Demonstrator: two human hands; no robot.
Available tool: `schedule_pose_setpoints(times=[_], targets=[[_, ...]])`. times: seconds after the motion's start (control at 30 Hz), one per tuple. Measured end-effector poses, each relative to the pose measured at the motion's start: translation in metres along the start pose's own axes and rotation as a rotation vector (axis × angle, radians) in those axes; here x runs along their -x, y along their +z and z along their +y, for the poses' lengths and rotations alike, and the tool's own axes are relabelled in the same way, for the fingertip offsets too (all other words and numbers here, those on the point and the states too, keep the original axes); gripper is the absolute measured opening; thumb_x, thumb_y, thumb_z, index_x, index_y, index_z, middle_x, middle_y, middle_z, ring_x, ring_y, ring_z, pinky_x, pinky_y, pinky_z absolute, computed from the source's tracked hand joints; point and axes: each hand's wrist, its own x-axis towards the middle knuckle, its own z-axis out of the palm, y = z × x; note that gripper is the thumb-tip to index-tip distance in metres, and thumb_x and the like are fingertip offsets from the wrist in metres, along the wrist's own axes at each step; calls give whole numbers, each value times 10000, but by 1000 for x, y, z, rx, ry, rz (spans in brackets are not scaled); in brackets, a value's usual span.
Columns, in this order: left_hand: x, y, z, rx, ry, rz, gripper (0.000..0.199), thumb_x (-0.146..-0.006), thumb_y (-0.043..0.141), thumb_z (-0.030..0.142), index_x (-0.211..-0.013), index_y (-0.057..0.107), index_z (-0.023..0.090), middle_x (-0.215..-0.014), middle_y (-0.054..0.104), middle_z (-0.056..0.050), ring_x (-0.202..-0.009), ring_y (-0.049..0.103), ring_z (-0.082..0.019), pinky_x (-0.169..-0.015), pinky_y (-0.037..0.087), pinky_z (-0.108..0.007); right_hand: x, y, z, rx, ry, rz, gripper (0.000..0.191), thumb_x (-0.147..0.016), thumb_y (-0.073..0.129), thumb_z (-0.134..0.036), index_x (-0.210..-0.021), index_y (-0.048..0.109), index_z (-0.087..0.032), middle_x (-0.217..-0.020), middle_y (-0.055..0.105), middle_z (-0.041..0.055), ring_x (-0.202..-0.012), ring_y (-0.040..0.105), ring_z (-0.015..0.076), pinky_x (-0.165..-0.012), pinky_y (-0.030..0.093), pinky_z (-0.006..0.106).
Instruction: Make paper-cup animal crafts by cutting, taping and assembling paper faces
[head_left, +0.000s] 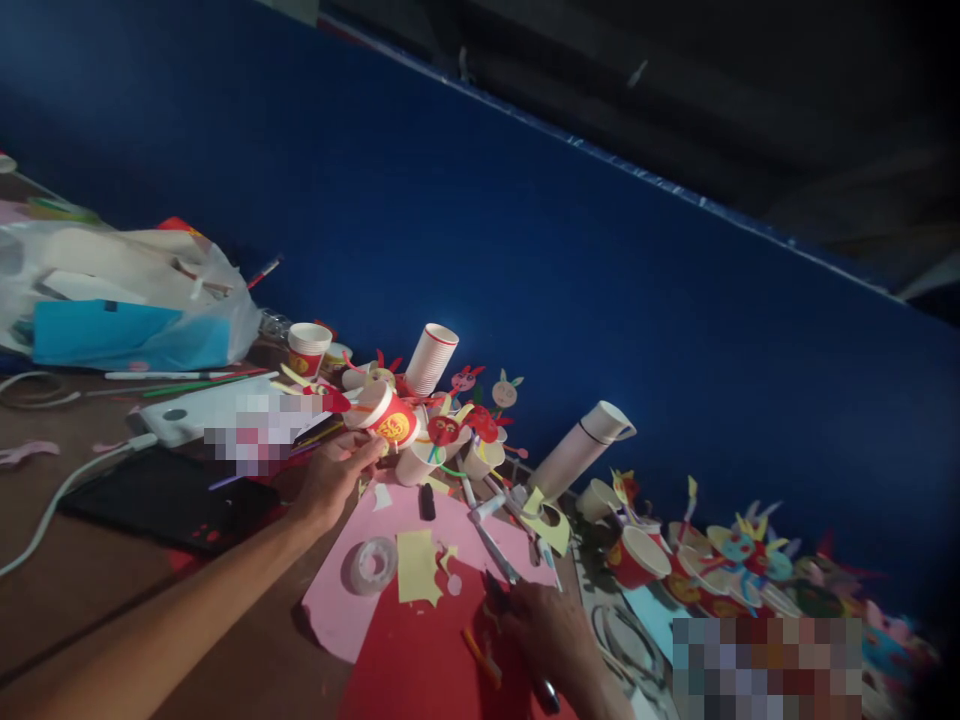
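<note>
My left hand [341, 478] reaches in from the lower left, its fingers closed on the lower side of a red paper cup [396, 424] with a gold emblem. The cup is tilted, its white mouth towards the left. Several cups with paper faces on stems crowd just behind it, among them a red face [444, 428]. Low in the view, my right hand [555, 630] is closed around a dark pen [550, 694] over red paper [420, 660]. Part of the pen is covered by the fingers. A tape roll [373, 565] and a yellow paper piece [417, 565] lie between the hands.
Scissors [495, 545] lie on the pink paper [337, 600]. Stacked white cups [433, 358] and a tall white cylinder [577, 455] stand behind. A stuffed plastic bag [127, 300], a black tablet-like slab [165, 505] and a white cable [64, 495] occupy the left; decorated cups [637, 557] line the right.
</note>
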Motion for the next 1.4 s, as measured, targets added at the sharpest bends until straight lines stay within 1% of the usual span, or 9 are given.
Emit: schedule_pose_setpoints(times=[0.1,0.33,0.43,0.7,0.87,1.03,1.17,1.3,1.4], targets=[[-3,-5,0,-31,17,24,205,-669,690,351,-662,614,161,-582,562,24,-530,485,-93,-523,368,-191,3,-4,-2,-71,-49,40,126,-768,529,-275,-693,619,-228,-667,673,23,-623,606,190,-508,285,237],[1,-2,1,-132,21,38,223,-663,682,381,-640,627,165,-541,558,26,-527,480,-103,-540,362,-197,-14,-17,-32,-417,-222,104,236,-919,311,-307,-1004,511,-214,-675,645,-6,-587,596,148,-520,355,205],[0,-1,2,-124,16,61,227,-655,684,388,-616,620,174,-534,553,29,-523,481,-107,-540,363,-199,-36,-12,-56,-292,-168,199,272,-876,442,-432,-936,553,-191,-658,648,2,-606,614,153,-533,365,204],[-6,-6,-11,-38,-11,57,235,-700,661,364,-584,576,178,-524,498,26,-496,446,-100,-488,351,-191,-94,16,-96,-102,-110,207,310,-804,542,-450,-758,641,-159,-734,708,126,-685,666,280,-550,379,282],[-2,-1,-6,45,-6,56,263,-682,683,356,-570,549,158,-516,491,34,-500,442,-88,-504,371,-190,-72,5,-97,-146,-132,212,248,-858,468,-358,-737,609,-193,-655,683,49,-616,636,198,-513,321,239],[8,11,9,320,-136,47,271,-639,733,331,-653,516,169,-568,500,61,-534,480,-83,-550,450,-214,-38,-2,-115,-612,-345,159,76,-779,558,-250,-733,587,-197,-555,543,-56,-497,461,91,-475,256,189],[18,16,16,351,-231,17,269,-658,724,349,-727,527,180,-632,512,62,-547,492,-77,-518,467,-209,-35,6,-139,-831,-339,96,22,-705,580,-166,-714,599,-172,-547,489,-68,-498,395,79,-478,253,178],[24,20,18,378,-276,-3,291,-637,744,343,-732,531,168,-634,513,54,-494,461,-60,-407,395,-164,-35,9,-151,-892,-348,117,53,-729,558,-205,-698,573,-164,-539,462,-65,-496,383,83,-469,243,183],[22,21,18,448,-259,-44,284,-666,730,330,-690,509,153,-584,486,67,-397,365,-13,-341,284,-123,-29,9,-150,-951,-370,117,147,-792,517,-291,-888,553,-187,-582,507,-56,-506,439,103,-468,282,183]])
